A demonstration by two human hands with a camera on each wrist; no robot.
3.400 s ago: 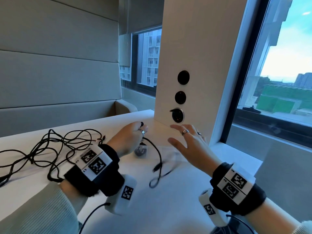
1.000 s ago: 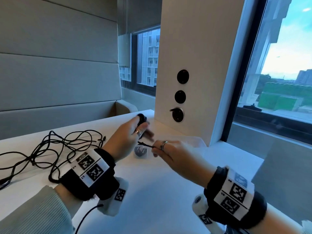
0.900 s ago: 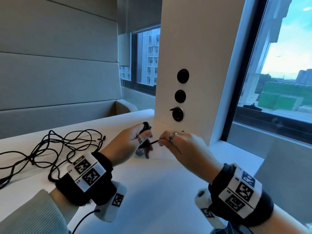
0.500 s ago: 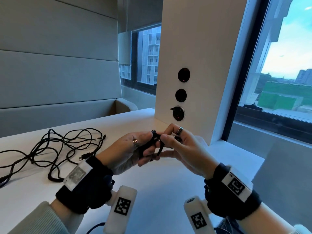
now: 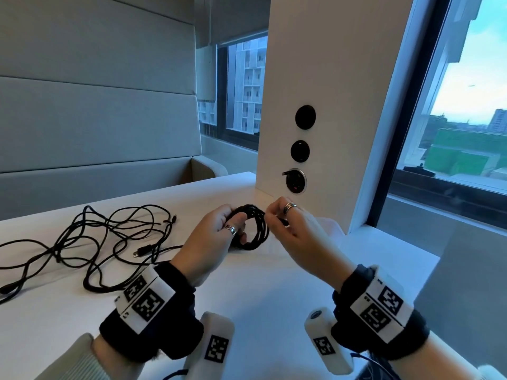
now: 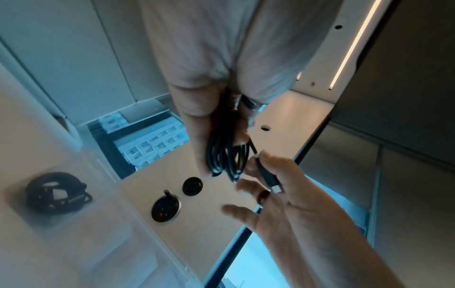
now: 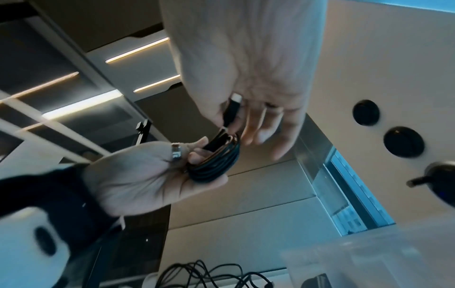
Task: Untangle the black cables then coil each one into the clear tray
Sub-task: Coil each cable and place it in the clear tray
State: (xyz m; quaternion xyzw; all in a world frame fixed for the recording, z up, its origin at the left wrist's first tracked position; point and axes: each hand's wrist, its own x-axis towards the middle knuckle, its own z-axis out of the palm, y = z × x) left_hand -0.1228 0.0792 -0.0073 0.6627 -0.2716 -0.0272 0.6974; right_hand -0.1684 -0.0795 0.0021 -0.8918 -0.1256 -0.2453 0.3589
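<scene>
Hands meet: left grip point(image 5: 216, 237) clamps coiled cable point(image 5: 253, 229), right grip point(image 5: 290, 226) pinches its plug point(image 6: 269, 178), tangled cables point(image 5: 96, 242) beside.

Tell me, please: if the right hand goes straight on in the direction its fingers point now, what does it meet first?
Most likely the coiled black cable held by the left hand. The right hand pinches that cable's plug, fingers pointing toward the coil, almost touching it. Exact depth is unclear.

Three views, one shared coil

Head looks down from behind; both wrist cameras look up closely at the fingers point(image 6: 264, 167) around the coiled cable point(image 5: 253, 229).
</scene>
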